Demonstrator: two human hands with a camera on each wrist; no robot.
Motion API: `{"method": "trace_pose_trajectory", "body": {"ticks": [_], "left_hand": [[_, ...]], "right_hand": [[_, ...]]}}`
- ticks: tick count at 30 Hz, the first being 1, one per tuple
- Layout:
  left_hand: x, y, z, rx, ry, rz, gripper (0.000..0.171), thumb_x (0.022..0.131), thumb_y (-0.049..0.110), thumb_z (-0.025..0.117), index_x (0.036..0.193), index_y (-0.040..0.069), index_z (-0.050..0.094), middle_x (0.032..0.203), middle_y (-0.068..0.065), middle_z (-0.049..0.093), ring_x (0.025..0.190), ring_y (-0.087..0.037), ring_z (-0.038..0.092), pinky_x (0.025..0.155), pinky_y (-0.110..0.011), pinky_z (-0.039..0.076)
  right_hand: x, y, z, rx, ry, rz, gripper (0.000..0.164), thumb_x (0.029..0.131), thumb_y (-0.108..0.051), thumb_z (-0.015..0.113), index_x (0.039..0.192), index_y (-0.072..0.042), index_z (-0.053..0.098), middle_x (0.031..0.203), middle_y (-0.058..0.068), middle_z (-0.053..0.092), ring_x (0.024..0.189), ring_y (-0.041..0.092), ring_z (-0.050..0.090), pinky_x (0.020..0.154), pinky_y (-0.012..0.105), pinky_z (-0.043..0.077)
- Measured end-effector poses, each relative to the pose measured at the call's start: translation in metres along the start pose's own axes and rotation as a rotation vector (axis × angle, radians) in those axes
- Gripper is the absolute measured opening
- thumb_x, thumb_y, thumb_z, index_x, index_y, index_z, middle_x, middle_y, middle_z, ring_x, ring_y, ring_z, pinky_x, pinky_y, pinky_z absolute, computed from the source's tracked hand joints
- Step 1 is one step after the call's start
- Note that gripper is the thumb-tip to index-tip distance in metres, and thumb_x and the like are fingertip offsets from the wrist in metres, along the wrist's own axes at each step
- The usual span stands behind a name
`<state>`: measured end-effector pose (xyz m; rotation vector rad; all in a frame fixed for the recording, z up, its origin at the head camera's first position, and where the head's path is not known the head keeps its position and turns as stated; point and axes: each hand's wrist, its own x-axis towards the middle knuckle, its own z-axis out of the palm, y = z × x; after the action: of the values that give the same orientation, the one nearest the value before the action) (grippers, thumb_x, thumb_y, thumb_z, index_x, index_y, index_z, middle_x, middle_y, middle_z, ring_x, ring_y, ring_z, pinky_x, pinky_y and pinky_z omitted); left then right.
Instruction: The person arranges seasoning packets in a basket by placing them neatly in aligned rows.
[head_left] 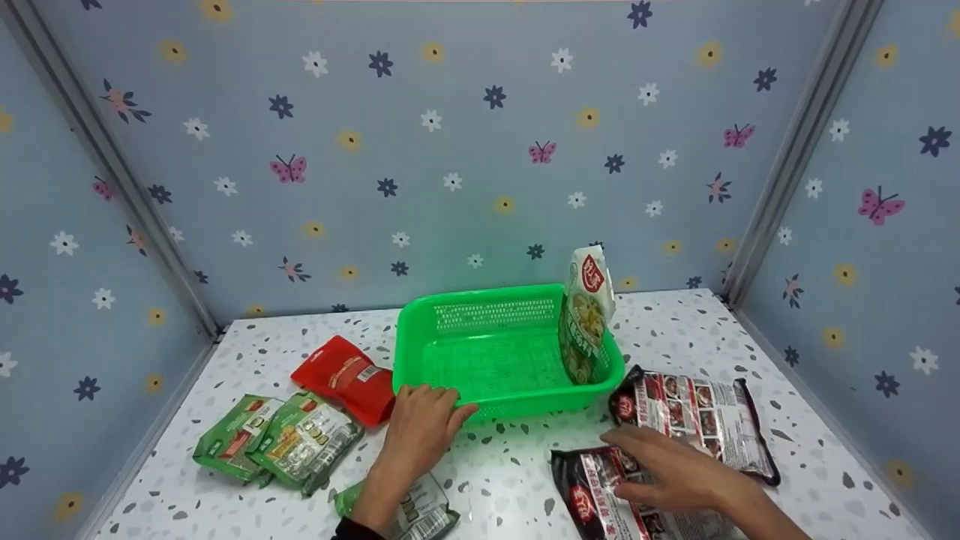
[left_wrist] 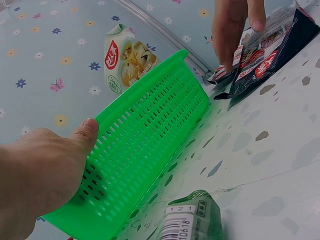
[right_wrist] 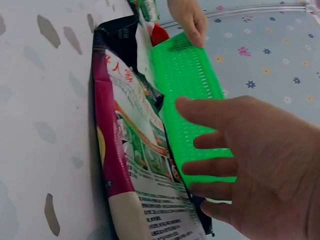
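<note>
A green plastic basket (head_left: 491,367) stands at the middle of the table, its side walls slotted. My left hand (head_left: 424,424) grips its rim at the front left corner, thumb on the outer side in the left wrist view. Inside the basket, at its right end, a white and green food packet (head_left: 585,319) stands upright. My right hand (head_left: 667,465) hovers, fingers spread and holding nothing, over a black and red packet (head_left: 596,495) at the front right. A second black and red packet (head_left: 705,420) lies just behind it, near the basket's right corner.
Left of the basket lie a red pouch (head_left: 349,379) and two green packets (head_left: 247,435). Another green packet (head_left: 420,510) lies under my left forearm, partly hidden. Flower-patterned panels (head_left: 465,150) wall in the speckled white table (head_left: 517,472) at the back and sides.
</note>
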<state>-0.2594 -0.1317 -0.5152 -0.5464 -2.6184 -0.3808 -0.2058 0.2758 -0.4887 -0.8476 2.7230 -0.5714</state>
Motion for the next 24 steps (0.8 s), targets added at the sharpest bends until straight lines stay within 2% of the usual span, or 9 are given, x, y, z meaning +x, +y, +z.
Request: {"method": "trace_pose_trajectory", "body": {"ticks": [6, 10, 15, 21, 22, 24], "left_hand": [[0.000, 0.001, 0.000, -0.008, -0.026, -0.015, 0.040, 0.112, 0.050, 0.066, 0.087, 0.019, 0.066, 0.075, 0.001, 0.068, 0.076, -0.018, 0.055, 0.082, -0.036, 0.037], [0.000, 0.001, -0.001, -0.019, -0.033, -0.019, 0.041, 0.112, 0.050, 0.066, 0.087, 0.019, 0.065, 0.073, 0.002, 0.064, 0.075, -0.017, 0.051, 0.082, -0.036, 0.036], [0.000, 0.000, -0.001, -0.031, -0.046, -0.027, 0.042, 0.113, 0.052, 0.064, 0.086, 0.019, 0.063, 0.071, 0.003, 0.058, 0.074, -0.015, 0.046, 0.083, -0.035, 0.035], [-0.001, 0.000, 0.000, -0.024, -0.046, -0.026, 0.042, 0.113, 0.052, 0.064, 0.086, 0.019, 0.064, 0.072, 0.003, 0.060, 0.075, -0.016, 0.050, 0.083, -0.037, 0.038], [-0.001, 0.000, 0.000, -0.023, -0.042, -0.023, 0.042, 0.113, 0.052, 0.064, 0.086, 0.020, 0.064, 0.072, 0.003, 0.061, 0.076, -0.016, 0.050, 0.083, -0.036, 0.038], [-0.001, 0.000, -0.001, -0.021, -0.032, -0.019, 0.042, 0.113, 0.052, 0.064, 0.086, 0.020, 0.063, 0.071, 0.003, 0.060, 0.075, -0.016, 0.050, 0.082, -0.036, 0.037]], "right_hand": [[0.004, 0.003, 0.003, -0.056, 0.002, 0.055, 0.081, 0.102, -0.052, 0.080, 0.165, -0.010, 0.054, 0.169, 0.029, 0.053, 0.150, 0.054, 0.058, 0.115, 0.079, 0.050], [0.008, 0.001, 0.004, -0.105, 0.033, 0.025, 0.078, 0.100, -0.048, 0.084, 0.160, -0.005, 0.058, 0.161, 0.031, 0.060, 0.142, 0.053, 0.064, 0.112, 0.075, 0.055], [0.011, -0.004, 0.006, -0.156, 0.063, 0.008, 0.075, 0.096, -0.041, 0.088, 0.155, -0.001, 0.062, 0.150, 0.026, 0.068, 0.133, 0.046, 0.070, 0.107, 0.064, 0.062], [0.019, 0.000, 0.002, -0.028, 0.003, 0.052, 0.075, 0.095, -0.044, 0.089, 0.151, 0.000, 0.065, 0.160, 0.034, 0.058, 0.146, 0.054, 0.059, 0.114, 0.075, 0.054], [0.021, 0.002, 0.001, -0.003, -0.005, 0.049, 0.072, 0.096, -0.045, 0.087, 0.149, -0.001, 0.067, 0.160, 0.033, 0.058, 0.146, 0.053, 0.060, 0.114, 0.074, 0.054], [0.024, 0.005, -0.002, 0.055, -0.016, 0.036, 0.057, 0.100, -0.044, 0.084, 0.139, -0.004, 0.073, 0.149, 0.025, 0.067, 0.135, 0.043, 0.068, 0.110, 0.064, 0.061]]}}
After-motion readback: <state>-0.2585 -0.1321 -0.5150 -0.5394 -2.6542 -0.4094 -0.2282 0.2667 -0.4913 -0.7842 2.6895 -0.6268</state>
